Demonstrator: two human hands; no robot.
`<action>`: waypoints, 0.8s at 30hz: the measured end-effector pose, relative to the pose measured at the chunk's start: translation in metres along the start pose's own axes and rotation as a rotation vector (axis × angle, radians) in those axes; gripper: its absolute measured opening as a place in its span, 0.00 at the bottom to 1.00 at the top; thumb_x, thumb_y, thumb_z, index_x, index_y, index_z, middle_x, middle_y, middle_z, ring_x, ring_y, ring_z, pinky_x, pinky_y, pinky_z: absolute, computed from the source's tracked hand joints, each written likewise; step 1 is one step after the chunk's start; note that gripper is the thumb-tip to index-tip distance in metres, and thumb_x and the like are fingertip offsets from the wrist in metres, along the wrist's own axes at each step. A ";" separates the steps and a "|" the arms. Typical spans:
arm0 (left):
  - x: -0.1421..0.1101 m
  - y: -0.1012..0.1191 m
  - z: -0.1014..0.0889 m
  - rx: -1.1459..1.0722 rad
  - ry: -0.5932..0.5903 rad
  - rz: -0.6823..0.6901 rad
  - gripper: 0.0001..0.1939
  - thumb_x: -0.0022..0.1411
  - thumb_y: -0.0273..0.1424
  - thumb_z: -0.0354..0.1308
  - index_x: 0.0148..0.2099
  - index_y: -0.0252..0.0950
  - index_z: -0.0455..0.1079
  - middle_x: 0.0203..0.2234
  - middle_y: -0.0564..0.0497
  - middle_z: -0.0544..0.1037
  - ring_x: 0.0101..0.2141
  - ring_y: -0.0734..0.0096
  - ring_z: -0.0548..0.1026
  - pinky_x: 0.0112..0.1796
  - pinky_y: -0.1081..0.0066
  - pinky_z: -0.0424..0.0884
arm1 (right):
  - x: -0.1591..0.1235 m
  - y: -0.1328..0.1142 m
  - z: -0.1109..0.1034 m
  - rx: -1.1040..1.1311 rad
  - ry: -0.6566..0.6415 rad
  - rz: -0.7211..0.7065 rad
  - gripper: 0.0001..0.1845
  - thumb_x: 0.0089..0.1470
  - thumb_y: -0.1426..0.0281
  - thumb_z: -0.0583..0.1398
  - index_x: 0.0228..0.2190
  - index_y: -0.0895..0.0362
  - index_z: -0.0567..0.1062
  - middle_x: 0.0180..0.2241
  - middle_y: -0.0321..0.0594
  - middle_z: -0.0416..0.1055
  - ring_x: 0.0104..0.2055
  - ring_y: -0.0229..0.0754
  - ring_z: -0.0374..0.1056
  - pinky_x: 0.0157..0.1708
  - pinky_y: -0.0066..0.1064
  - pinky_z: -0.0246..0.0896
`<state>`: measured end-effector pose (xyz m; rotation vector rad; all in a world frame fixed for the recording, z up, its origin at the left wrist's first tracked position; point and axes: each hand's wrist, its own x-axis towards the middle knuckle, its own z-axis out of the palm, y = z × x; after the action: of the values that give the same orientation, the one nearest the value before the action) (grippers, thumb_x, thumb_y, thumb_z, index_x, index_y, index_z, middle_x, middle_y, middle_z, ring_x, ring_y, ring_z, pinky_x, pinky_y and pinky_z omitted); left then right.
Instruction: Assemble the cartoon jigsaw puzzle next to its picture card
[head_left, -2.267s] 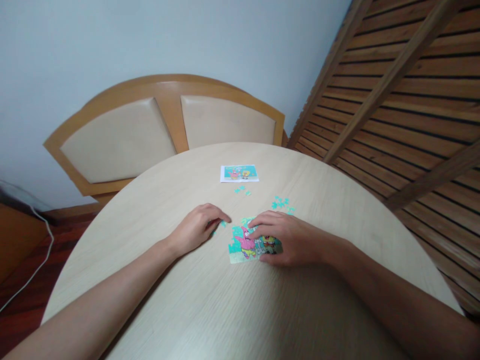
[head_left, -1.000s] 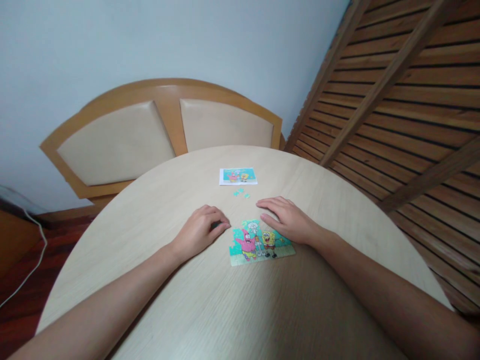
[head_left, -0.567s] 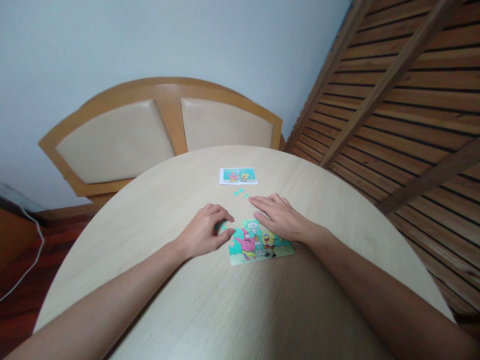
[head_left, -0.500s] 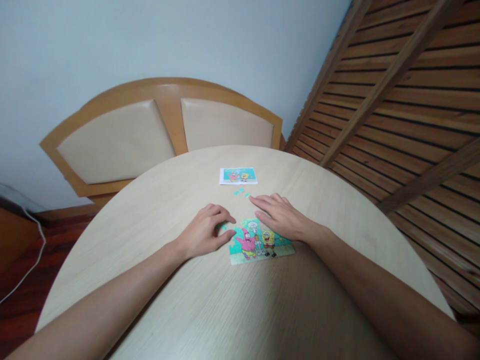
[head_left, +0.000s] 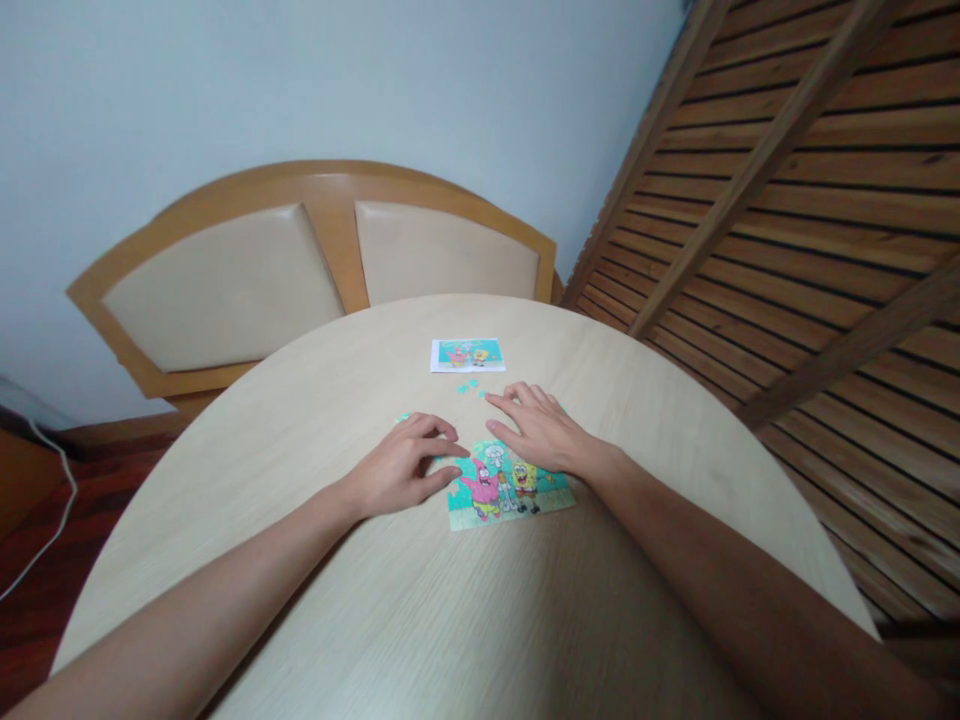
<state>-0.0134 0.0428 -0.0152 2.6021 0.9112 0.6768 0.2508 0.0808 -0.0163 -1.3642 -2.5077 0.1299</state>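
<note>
A partly assembled jigsaw puzzle (head_left: 510,495) with pink, yellow and pale cartoon figures on turquoise lies flat before me. At its left edge is my left hand (head_left: 412,460), thumb and fingers apart, with nothing visible held. My right hand (head_left: 536,425) reaches over the puzzle's upper right part and hides some of it; its fingers are spread. The right index fingertip touches or nearly touches a small turquoise puzzle piece (head_left: 481,395). Beyond it lie a few more loose puzzle pieces (head_left: 467,386). Another turquoise piece (head_left: 403,416) shows just behind my left hand.
A printed reference picture (head_left: 469,355) of the same figures lies at the far side of the round wooden table (head_left: 360,620). Behind the table stands a wide padded bench back (head_left: 345,235) against the wall. A slatted wooden screen (head_left: 795,200) rises on the right.
The view has shifted slightly, so everything sits a little further left. My left hand has moved slightly off, uncovering a loose piece behind it. The right index finger stays by its piece.
</note>
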 end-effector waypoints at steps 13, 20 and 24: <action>-0.001 0.001 0.002 -0.034 0.048 -0.007 0.07 0.70 0.31 0.56 0.47 0.40 0.75 0.47 0.45 0.77 0.49 0.60 0.74 0.52 0.57 0.70 | -0.004 0.025 -0.001 0.257 0.191 -0.118 0.05 0.60 0.66 0.63 0.35 0.55 0.77 0.39 0.42 0.78 0.43 0.47 0.71 0.48 0.41 0.65; -0.003 0.003 0.002 -0.032 0.037 -0.018 0.09 0.71 0.30 0.56 0.49 0.41 0.76 0.49 0.45 0.76 0.50 0.60 0.74 0.53 0.57 0.70 | -0.001 0.024 0.010 0.231 0.181 -0.089 0.12 0.62 0.70 0.59 0.44 0.52 0.82 0.45 0.43 0.77 0.49 0.47 0.69 0.52 0.44 0.62; -0.003 0.005 0.001 -0.036 0.039 -0.017 0.09 0.71 0.30 0.55 0.49 0.40 0.75 0.49 0.45 0.76 0.50 0.60 0.74 0.52 0.56 0.71 | -0.001 0.019 0.008 0.252 0.186 -0.053 0.14 0.63 0.73 0.57 0.45 0.51 0.81 0.45 0.41 0.79 0.49 0.47 0.70 0.53 0.44 0.62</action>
<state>-0.0126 0.0367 -0.0151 2.5547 0.9231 0.7346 0.2646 0.0910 -0.0284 -1.1529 -2.2826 0.2833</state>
